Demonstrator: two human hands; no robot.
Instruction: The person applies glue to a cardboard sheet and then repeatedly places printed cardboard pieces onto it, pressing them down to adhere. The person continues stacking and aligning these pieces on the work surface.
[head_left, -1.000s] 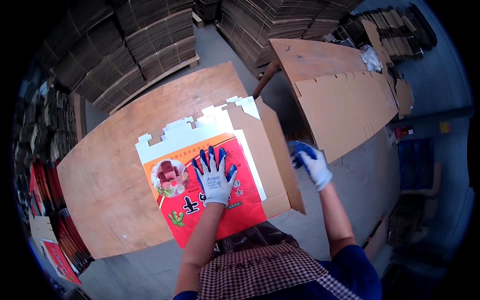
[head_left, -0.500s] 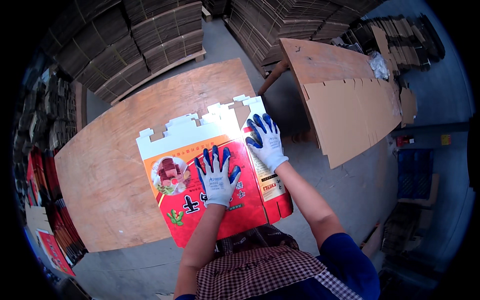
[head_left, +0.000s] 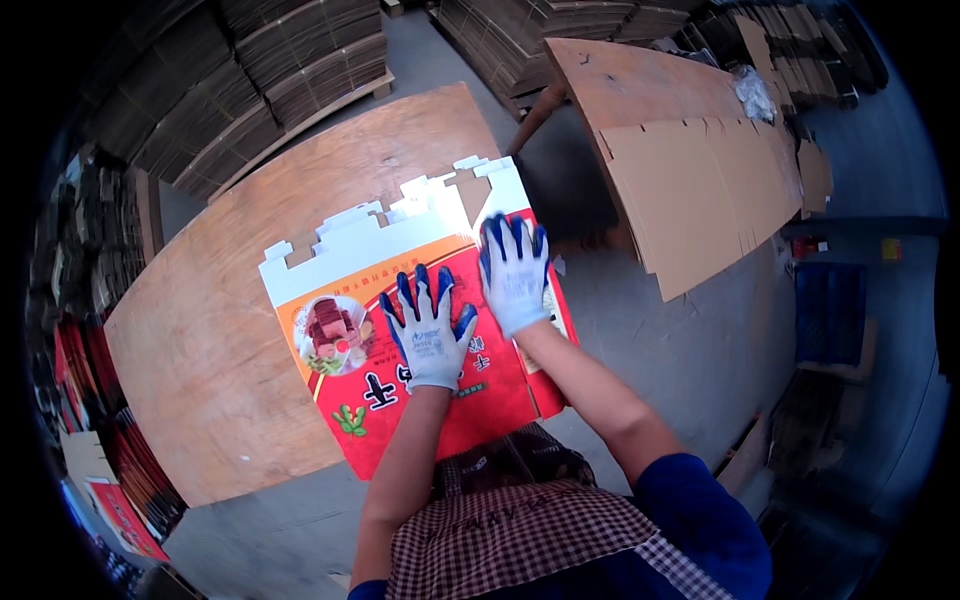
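A flattened printed carton (head_left: 300, 340), red and orange with a food picture and a white notched top edge, lies on the wooden table (head_left: 210, 400) at its near right side. My left hand (head_left: 428, 335), in a white glove with blue fingertips, rests flat on the carton's middle with fingers spread. My right hand (head_left: 515, 275), gloved alike, is laid over the fold of the narrower right-hand panel, fingers stretched out and slightly apart. Neither hand grips anything; both palms face down. The right panel's printing is partly hidden under my right hand and forearm.
A second table (head_left: 640, 95) at the right bears plain brown cardboard sheets (head_left: 700, 190) and crumpled clear plastic (head_left: 752, 93). Tall stacks of flat cardboard (head_left: 310, 50) stand on pallets behind. Red printed cartons (head_left: 125, 450) are piled at the left, and a blue crate (head_left: 830, 313) is at the far right.
My right hand has shifted left from the right panel to its fold, its fingers now closer together. My left hand stays flat on the carton. The whole view has shifted slightly.
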